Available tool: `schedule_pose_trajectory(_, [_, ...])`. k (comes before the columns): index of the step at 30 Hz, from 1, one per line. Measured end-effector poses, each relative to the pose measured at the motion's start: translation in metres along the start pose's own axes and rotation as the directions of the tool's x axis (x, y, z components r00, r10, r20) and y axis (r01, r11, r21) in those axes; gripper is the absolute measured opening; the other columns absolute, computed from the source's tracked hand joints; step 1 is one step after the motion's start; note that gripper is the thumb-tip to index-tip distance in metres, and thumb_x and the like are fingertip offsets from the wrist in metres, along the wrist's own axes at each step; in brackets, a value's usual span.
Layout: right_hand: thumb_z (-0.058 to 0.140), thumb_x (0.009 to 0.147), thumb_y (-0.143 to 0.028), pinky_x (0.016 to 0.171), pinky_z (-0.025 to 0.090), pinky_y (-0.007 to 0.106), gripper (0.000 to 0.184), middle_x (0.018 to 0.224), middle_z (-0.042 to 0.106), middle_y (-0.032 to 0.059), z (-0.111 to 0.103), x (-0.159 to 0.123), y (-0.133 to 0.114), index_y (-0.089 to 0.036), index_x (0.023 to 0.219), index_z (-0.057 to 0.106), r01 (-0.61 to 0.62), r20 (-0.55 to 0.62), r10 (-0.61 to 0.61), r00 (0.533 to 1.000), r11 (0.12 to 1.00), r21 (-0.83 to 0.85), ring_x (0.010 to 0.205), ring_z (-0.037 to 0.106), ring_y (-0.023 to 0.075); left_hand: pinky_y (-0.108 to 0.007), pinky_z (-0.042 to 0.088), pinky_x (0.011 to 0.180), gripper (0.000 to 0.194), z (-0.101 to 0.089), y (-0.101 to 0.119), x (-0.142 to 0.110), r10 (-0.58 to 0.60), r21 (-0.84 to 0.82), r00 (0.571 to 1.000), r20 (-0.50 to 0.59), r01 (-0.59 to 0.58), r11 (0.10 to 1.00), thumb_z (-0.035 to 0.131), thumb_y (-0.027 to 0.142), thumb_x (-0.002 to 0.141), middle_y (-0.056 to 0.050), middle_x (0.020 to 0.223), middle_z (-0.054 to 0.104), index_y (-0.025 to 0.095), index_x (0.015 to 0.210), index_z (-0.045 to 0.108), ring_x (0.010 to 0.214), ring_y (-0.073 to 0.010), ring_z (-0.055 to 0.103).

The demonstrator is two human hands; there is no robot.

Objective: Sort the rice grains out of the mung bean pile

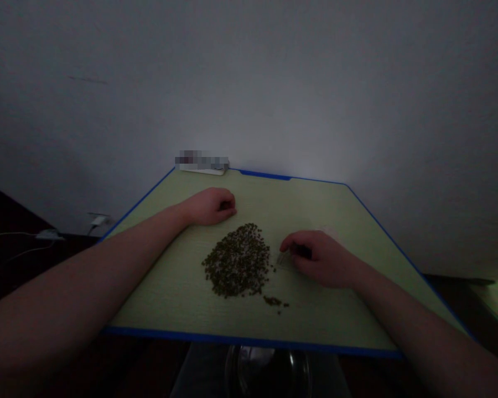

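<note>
The scene was dim, with a soft pale glow on the white wall (311, 149) above the far edge of the green tabletop (166, 293), and near-black shadow below it. Wide-angle distortion bowed the blue table rim (249, 341) and stretched the forearms (66, 287) toward the frame's edges, while blocky pixelation obscured the white strip (201, 169).

The right hand (320, 260) hid most of a thin clear piece (285, 261), leaving its shape unclear. The dark-green grains (237, 261) were too small and dim to identify. A blurred patch covered part of the white power strip (201, 170), and the table edge (253, 341) cut off a glass bowl (269, 373).
</note>
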State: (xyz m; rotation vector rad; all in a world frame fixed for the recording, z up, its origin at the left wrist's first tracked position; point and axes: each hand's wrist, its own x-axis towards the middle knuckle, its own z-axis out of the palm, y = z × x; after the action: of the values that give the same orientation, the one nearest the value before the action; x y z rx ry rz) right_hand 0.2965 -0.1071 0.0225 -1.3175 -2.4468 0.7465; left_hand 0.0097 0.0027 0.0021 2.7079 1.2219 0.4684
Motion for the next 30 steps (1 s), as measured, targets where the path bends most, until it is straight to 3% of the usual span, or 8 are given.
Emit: schedule_pose_trajectory(30, [0.049,0.073,-0.007,0.055,0.037,0.024,0.033,0.065,0.058,-0.0016,0.008,0.002,-0.011,-0.016,0.099,0.067,0.066,0.015,-0.066,0.998,0.998,0.023,0.056,0.048,0.0103,-0.025,0.032,0.055,0.023,0.000,-0.001,0.000,0.005,0.008,1.000,-0.012,-0.004,1.000,0.052,0.037,0.079,-0.001,0.066,0.058,0.016,0.077,0.062,0.058,-0.0112,0.047])
